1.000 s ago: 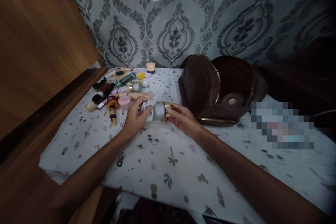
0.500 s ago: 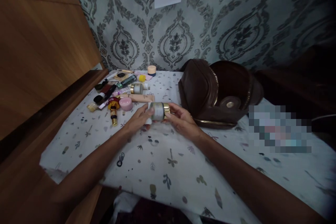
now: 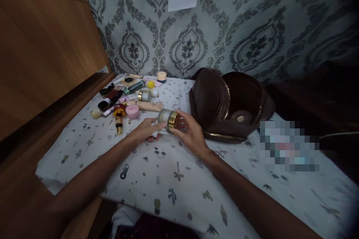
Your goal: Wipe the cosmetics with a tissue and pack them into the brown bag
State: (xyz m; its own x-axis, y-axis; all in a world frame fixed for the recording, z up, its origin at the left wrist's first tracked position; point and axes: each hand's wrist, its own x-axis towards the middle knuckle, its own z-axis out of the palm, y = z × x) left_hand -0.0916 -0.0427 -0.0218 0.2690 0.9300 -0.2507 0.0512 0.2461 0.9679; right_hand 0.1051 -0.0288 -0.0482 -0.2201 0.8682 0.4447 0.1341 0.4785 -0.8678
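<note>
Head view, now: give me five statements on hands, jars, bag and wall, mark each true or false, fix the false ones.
1. The right hand has its fingers at the gold lid of the held jar. True.
2. The brown bag is zipped fully shut. False: the brown bag gapes open.
3. In the picture, the pink tub lies left of the held jar. True.
4. The left hand is on the brown bag. False: the left hand is at the held jar.
5. The wall is plain. False: the wall is patterned.
</note>
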